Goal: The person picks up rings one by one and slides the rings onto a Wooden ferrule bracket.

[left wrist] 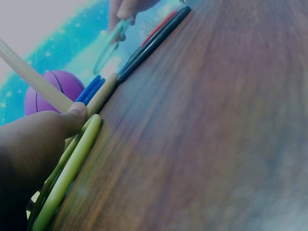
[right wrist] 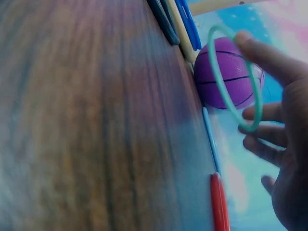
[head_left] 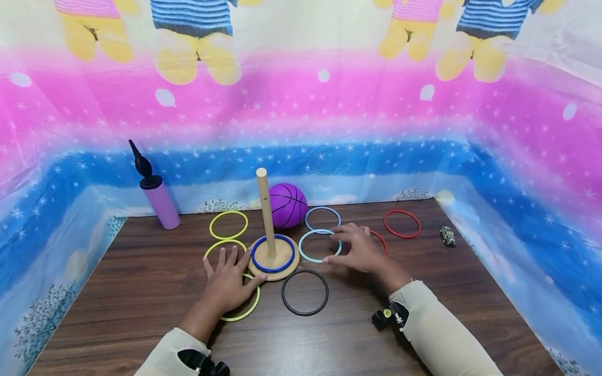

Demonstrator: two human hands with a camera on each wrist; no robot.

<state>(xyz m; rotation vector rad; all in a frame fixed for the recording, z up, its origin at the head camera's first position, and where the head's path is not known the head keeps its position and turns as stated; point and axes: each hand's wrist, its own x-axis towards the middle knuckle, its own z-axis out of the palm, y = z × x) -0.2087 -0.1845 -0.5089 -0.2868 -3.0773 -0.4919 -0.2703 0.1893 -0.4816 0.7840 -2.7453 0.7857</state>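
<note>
Head view, our right hand point(head_left: 359, 249) pinching light-blue ring point(head_left: 311, 259) right of centre, our left hand point(head_left: 228, 283) spread at wooden base point(head_left: 284, 253), left of centre, both apart

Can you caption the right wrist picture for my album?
A right hand holds a turquoise ring off the table, with a purple ball behind it.

This looks like a tabletop play area, though whether in a home cannot be told. A wood-grained worktop point(head_left: 348, 344) is walled on three sides by cloth point(head_left: 301, 122) printed with cartoon figures point(head_left: 192, 21) and snowflakes point(head_left: 257, 106), and it carries toys: a purple ball point(head_left: 290, 206), a wooden peg stand point(head_left: 267, 214), coloured rings point(head_left: 304, 314).
</note>
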